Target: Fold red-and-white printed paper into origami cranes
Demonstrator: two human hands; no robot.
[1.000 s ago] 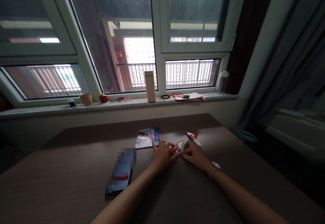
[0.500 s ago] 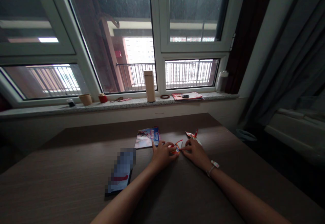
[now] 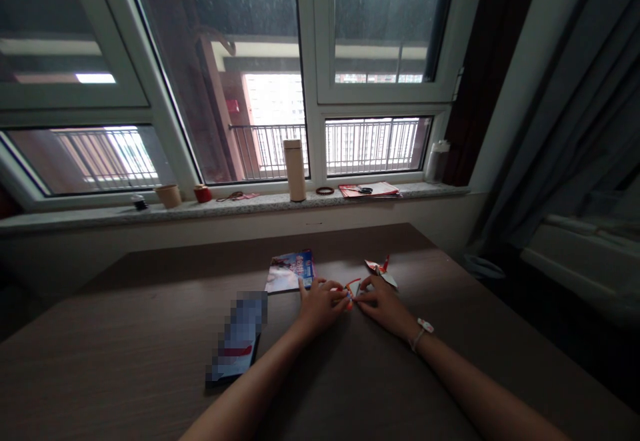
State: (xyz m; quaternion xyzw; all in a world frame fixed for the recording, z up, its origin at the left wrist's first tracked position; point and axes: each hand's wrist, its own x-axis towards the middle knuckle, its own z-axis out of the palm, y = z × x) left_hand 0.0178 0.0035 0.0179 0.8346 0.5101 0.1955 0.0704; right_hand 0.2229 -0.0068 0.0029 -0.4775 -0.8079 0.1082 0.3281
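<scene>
Between my two hands is a small piece of folded paper, white and red-orange, standing partly off the tabletop; my fingers hide much of it. My left hand is closed on its left side, fingertips pressed on the paper. My right hand pinches its right edge with thumb and fingers; a bracelet circles that wrist. Just beyond the right hand sits a folded paper crane, white with red parts. Behind the left hand lies a printed booklet, pink and blue.
A phone, blurred out, lies left of my left forearm on the brown table. On the windowsill stand a beige flask, a paper cup, a red spool-like item, and papers with scissors.
My right hand has shifted slightly downward and right at the paper, uncovering more of the crane. The folded paper's position is slightly altered; the left hand stays nearly in place.
</scene>
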